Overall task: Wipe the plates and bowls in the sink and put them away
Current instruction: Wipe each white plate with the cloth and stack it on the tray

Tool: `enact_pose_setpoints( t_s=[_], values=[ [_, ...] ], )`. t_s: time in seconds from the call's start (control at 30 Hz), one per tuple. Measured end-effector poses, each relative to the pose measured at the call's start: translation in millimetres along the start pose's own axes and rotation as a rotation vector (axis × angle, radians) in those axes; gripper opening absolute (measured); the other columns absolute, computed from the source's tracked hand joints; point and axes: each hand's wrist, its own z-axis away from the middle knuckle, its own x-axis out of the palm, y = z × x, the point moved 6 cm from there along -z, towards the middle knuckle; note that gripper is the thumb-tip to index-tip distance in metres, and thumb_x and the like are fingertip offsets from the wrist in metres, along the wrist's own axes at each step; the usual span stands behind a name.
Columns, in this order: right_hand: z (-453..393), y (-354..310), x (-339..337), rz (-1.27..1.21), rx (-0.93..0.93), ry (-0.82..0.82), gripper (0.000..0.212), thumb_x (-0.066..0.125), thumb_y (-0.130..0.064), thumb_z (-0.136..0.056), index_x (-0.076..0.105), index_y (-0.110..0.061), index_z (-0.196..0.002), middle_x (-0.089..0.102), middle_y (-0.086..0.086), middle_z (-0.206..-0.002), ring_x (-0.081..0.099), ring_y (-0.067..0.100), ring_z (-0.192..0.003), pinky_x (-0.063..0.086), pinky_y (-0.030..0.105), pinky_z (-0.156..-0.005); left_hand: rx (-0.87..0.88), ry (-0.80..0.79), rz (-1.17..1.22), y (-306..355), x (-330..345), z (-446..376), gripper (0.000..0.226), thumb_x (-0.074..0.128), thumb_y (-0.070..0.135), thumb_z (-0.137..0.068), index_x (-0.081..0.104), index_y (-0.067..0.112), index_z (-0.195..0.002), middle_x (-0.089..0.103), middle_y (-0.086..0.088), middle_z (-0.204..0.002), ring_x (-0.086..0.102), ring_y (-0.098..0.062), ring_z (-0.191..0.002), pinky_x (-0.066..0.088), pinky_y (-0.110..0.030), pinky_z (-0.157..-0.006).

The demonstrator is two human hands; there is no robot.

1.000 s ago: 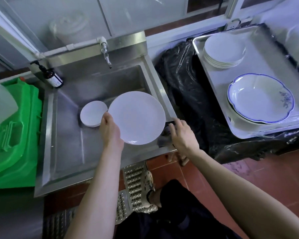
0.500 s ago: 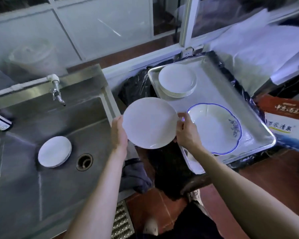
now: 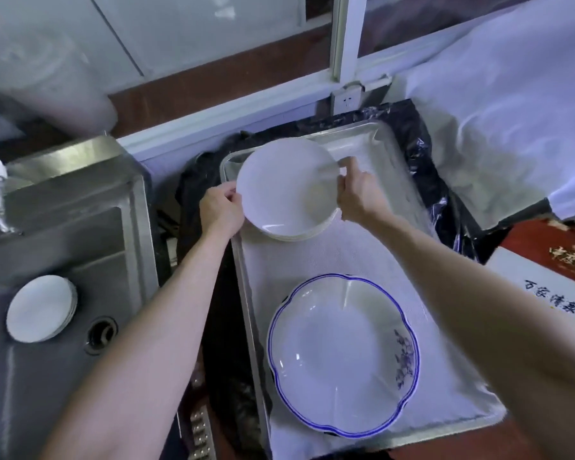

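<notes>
Placement of a wiped dish is the step in hand, by my judgement. Left hand (image 3: 221, 210) and right hand (image 3: 356, 197) each grip an opposite edge of a plain white round plate (image 3: 286, 187), fingers curled over its rim, holding it tilted directly above a stack of matching white plates (image 3: 307, 232); whether its lower edge already touches that stack cannot be told. The stack stands at the far end of a rectangular metal tray lined with white cloth (image 3: 346, 254). Nearer the person than the hands, on the same tray, sits a large scalloped white bowl with a blue rim and a blue floral mark (image 3: 342, 356). Well to the left of the left hand, a small stack of white plates (image 3: 40, 308) remains in the stainless steel sink (image 3: 80, 227), beside the drain (image 3: 101, 334). Task judged partly complete. Next move calls for levelling the plate, centring it over the stack and easing both grips off evenly, then turning to the sink for the remaining pieces.
</notes>
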Motion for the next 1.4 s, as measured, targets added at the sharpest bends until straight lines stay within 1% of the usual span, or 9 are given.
enact_pose_setpoints(
  t_s=[0.13, 0.27, 0.43, 0.53, 0.8, 0.9, 1.1, 1.27, 1.4],
  values=[
    [-27, 4, 6, 0.119, -0.035, -0.067, 0.027, 0.034, -0.021, -0.111, 0.043, -0.008, -0.133, 0.06, 0.018, -0.081, 0.053, 0.034, -0.066, 0.035, 0.04, -0.06, -0.014, 0.03, -0.059, -4, 10, -11, 0.042, 0.051, 0.003, -0.1, 0.083, 0.024, -0.118, 0.08, 0.004, -0.1, 0.07, -0.018, -0.095, 0.048, -0.018, -0.078],
    [-32, 7, 8, 0.17, -0.052, -0.115, 0.027, 0.037, -0.016, -0.109, 0.042, -0.005, -0.134, 0.056, 0.016, -0.079, 0.055, 0.038, -0.07, 0.038, 0.043, -0.061, -0.006, 0.04, -0.124, -5, 13, -14, 0.037, 0.05, 0.0, -0.099, 0.082, 0.016, -0.108, 0.077, -0.009, -0.09, 0.067, -0.024, -0.09, 0.039, -0.006, -0.063],
    [-29, 6, 9, 0.192, -0.103, -0.157, 0.026, 0.038, -0.016, -0.109, 0.041, -0.005, -0.132, 0.055, 0.016, -0.076, 0.054, 0.038, -0.067, 0.039, 0.044, -0.059, -0.048, 0.033, -0.125, -16, 14, -8, 0.042, 0.056, 0.005, -0.101, 0.081, 0.031, -0.123, 0.07, -0.007, -0.108, 0.07, -0.024, -0.097, 0.055, -0.028, -0.09],
    [-27, 8, 8, 0.202, -0.099, -0.168, 0.024, 0.039, -0.016, -0.108, 0.04, -0.006, -0.13, 0.055, 0.016, -0.075, 0.053, 0.036, -0.065, 0.041, 0.044, -0.058, -0.051, 0.049, -0.107, -13, 11, -3, 0.037, 0.061, 0.007, -0.103, 0.08, 0.031, -0.122, 0.06, -0.001, -0.113, 0.071, -0.025, -0.095, 0.067, -0.043, -0.087],
    [-23, 3, -8, 0.399, -0.088, -0.13, 0.04, 0.038, -0.039, -0.113, 0.049, -0.009, -0.136, 0.07, 0.02, -0.102, 0.065, 0.04, -0.082, 0.055, 0.047, -0.068, -0.079, -0.053, -0.047, -1, 2, 3, 0.03, 0.06, 0.012, -0.108, 0.077, 0.028, -0.127, 0.073, 0.003, -0.107, 0.078, -0.023, -0.079, 0.066, -0.03, -0.071],
    [-4, -31, -16, 0.337, -0.154, -0.081, 0.045, 0.049, -0.041, -0.109, 0.058, -0.011, -0.141, 0.069, 0.014, -0.127, 0.071, 0.04, -0.101, 0.059, 0.048, -0.083, -0.03, -0.136, -0.082, -2, -25, 9, 0.033, 0.062, 0.029, -0.107, 0.071, 0.028, -0.139, 0.075, 0.011, -0.113, 0.078, -0.018, -0.089, 0.067, -0.043, -0.085],
    [70, -162, 70, 0.256, -0.416, -0.528, 0.046, 0.058, -0.042, -0.107, 0.06, -0.019, -0.147, 0.068, 0.007, -0.136, 0.068, 0.029, -0.12, 0.052, 0.04, -0.101, 0.147, -0.235, -0.534, -67, -120, 74, 0.037, 0.064, 0.034, -0.108, 0.067, 0.027, -0.145, 0.071, 0.001, -0.127, 0.07, -0.021, -0.109, 0.058, -0.04, -0.095],
    [135, -264, 183, 0.384, -0.521, -0.805, 0.057, 0.059, -0.046, -0.107, 0.05, -0.017, -0.155, 0.069, 0.01, -0.138, 0.065, 0.029, -0.125, 0.054, 0.039, -0.101, -0.026, -0.222, -0.607, -186, -221, 139, 0.042, 0.063, 0.032, -0.109, 0.064, 0.022, -0.149, 0.071, -0.006, -0.136, 0.07, -0.025, -0.115, 0.049, -0.033, -0.086],
    [188, -331, 276, 0.453, -0.499, -0.892, 0.059, 0.053, -0.043, -0.11, 0.041, -0.016, -0.161, 0.055, 0.009, -0.155, 0.053, 0.031, -0.14, 0.047, 0.037, -0.108, -0.139, -0.194, -0.572, -283, -303, 174, 0.03, 0.067, 0.019, -0.106, 0.073, 0.009, -0.133, 0.075, -0.013, -0.123, 0.068, -0.036, -0.117, 0.04, -0.035, -0.081]
  ],
)
